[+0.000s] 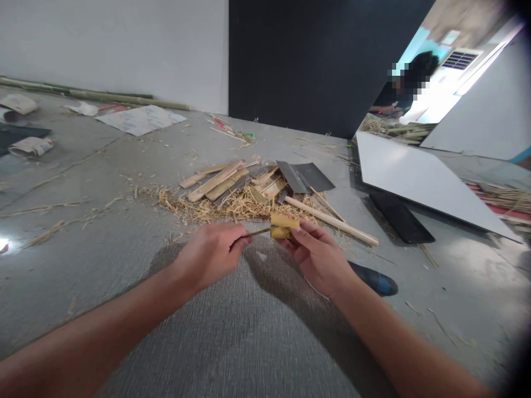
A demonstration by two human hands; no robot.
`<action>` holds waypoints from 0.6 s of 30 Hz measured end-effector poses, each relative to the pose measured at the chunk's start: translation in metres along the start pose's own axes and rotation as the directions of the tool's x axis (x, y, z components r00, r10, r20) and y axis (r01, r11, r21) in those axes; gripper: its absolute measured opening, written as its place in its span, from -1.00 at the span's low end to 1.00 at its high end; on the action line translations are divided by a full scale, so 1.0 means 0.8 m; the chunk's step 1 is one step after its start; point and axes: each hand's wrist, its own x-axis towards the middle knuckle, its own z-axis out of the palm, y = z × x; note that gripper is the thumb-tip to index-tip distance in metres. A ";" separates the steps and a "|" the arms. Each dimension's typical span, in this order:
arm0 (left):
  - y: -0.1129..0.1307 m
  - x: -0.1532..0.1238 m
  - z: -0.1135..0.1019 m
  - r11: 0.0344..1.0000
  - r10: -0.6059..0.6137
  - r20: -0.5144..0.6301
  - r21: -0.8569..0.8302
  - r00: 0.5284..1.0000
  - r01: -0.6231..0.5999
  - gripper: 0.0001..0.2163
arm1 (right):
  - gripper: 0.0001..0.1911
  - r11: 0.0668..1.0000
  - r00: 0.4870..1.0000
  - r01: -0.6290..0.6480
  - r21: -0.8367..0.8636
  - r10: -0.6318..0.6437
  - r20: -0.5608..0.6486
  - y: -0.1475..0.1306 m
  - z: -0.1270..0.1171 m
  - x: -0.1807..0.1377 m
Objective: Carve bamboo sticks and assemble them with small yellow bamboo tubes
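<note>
While shavings [244, 209] and a hammer [332, 220] lie on the floor [103, 188] beyond, we see the left hand [211, 251] with its grip closed on a thin strip [260, 231], the right hand [317, 254] with its fingers closed around a yellow block [285, 219], held up in front of the pile. The strip meets the block's left side; whether it enters, we cannot tell. We judge the step to be working strip against block; the next move seemingly calls for steady alignment.
</note>
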 end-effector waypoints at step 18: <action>0.000 0.001 -0.004 0.993 0.104 0.034 0.059 0.994 -0.106 -0.79 | -0.81 0.996 0.986 -0.086 -0.030 0.081 -0.147 0.000 -0.005 0.003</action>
